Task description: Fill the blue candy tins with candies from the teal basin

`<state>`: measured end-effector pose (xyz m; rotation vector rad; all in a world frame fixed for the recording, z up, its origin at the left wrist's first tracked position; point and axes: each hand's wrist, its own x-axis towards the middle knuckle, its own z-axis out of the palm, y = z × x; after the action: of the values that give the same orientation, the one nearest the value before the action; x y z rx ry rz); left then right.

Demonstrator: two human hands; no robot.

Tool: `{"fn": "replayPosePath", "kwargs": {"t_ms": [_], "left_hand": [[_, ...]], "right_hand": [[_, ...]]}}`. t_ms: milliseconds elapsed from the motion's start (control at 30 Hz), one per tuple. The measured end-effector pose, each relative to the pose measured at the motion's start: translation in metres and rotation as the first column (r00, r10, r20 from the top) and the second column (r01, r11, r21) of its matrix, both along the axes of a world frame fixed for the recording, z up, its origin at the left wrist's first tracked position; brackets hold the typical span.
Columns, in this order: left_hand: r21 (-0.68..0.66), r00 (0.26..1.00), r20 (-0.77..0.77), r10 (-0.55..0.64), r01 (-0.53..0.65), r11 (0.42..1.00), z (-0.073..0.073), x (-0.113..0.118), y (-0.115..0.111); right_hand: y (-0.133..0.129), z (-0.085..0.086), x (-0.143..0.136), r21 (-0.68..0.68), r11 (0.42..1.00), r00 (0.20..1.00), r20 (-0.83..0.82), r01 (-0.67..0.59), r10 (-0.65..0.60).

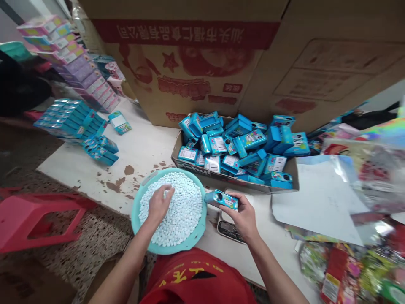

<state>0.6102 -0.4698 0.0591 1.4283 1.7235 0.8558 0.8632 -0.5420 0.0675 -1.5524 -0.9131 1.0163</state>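
Here's a white worktop (142, 145), its surface worn to brown patches, a red stool (19, 219) on speckled floor (98, 230) off its left side. At the front edge, the left hand (160, 204) curls over white pellets (185, 211) in a turquoise basin (196, 237), grasp unclear; just right, the right hand (245, 215) grips a glossy blue box (228, 200), dark round spot showing.

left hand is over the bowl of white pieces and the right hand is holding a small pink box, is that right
Not quite: the small box in the right hand is blue, not pink, as the head view shows. The left hand is indeed over the bowl of white pieces.
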Motion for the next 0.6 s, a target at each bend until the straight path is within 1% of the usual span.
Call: {"fn": "replayPosePath", "kwargs": {"t_ms": [33,67,100,133,200,233,267,333,400,433,467,500,533,567,600], "left_hand": [[-0.041,0.979,-0.166,-0.121,0.116,0.992,-0.014,-0.002,-0.006],[-0.086,0.928,-0.301,-0.22,0.203,0.975,-0.026,-0.001,-0.012],[-0.124,0.862,-0.411,-0.297,0.27,0.955,-0.035,0.001,-0.02],[-0.147,0.796,-0.498,-0.344,0.314,0.938,-0.042,0.005,-0.028],[-0.159,0.685,-0.629,-0.367,0.35,0.923,-0.049,0.013,-0.038],[-0.153,0.649,-0.673,-0.355,0.348,0.925,-0.05,0.017,-0.04],[-0.146,0.625,-0.705,-0.336,0.336,0.931,-0.05,0.02,-0.04],[-0.142,0.6,-0.74,-0.304,0.302,0.943,-0.05,0.022,-0.031],[-0.147,0.58,-0.761,-0.291,0.283,0.948,-0.05,0.021,-0.018],[-0.151,0.567,-0.771,-0.289,0.279,0.948,-0.05,0.021,-0.011],[-0.158,0.552,-0.781,-0.29,0.275,0.948,-0.05,0.02,-0.005],[-0.168,0.537,-0.79,-0.296,0.275,0.947,-0.05,0.019,0.0],[-0.178,0.524,-0.796,-0.301,0.272,0.945,-0.05,0.019,0.004],[-0.19,0.516,-0.8,-0.308,0.27,0.944,-0.049,0.019,0.007],[-0.203,0.512,-0.799,-0.317,0.267,0.942,-0.049,0.018,0.009]], "right_hand": [[-0.005,-0.007,0.013,-0.013,0.998,0.995,0.078,0.067,-0.066],[-0.009,-0.015,0.025,-0.018,0.992,0.981,0.153,0.122,-0.117],[-0.014,-0.023,0.034,-0.021,0.986,0.964,0.217,0.164,-0.156],[-0.019,-0.032,0.042,-0.024,0.981,0.946,0.271,0.195,-0.181],[-0.027,-0.046,0.051,-0.032,0.976,0.917,0.351,0.214,-0.189],[-0.03,-0.049,0.053,-0.03,0.978,0.904,0.387,0.209,-0.181],[-0.031,-0.05,0.054,-0.014,0.979,0.886,0.428,0.203,-0.178],[-0.024,-0.042,0.056,0.09,0.981,0.827,0.528,0.172,-0.193],[0.0,-0.024,0.059,0.245,0.965,0.75,0.621,0.092,-0.229],[0.019,-0.015,0.061,0.297,0.955,0.722,0.655,0.025,-0.222],[0.041,-0.006,0.064,0.31,0.951,0.69,0.693,-0.024,-0.208],[0.066,0.001,0.065,0.293,0.955,0.643,0.742,-0.054,-0.191],[0.092,0.006,0.067,0.244,0.968,0.577,0.8,-0.063,-0.164],[0.117,0.008,0.067,0.146,0.987,0.503,0.859,-0.062,-0.095],[0.141,0.008,0.067,0.037,0.999,0.437,0.899,-0.036,-0.018]]}}
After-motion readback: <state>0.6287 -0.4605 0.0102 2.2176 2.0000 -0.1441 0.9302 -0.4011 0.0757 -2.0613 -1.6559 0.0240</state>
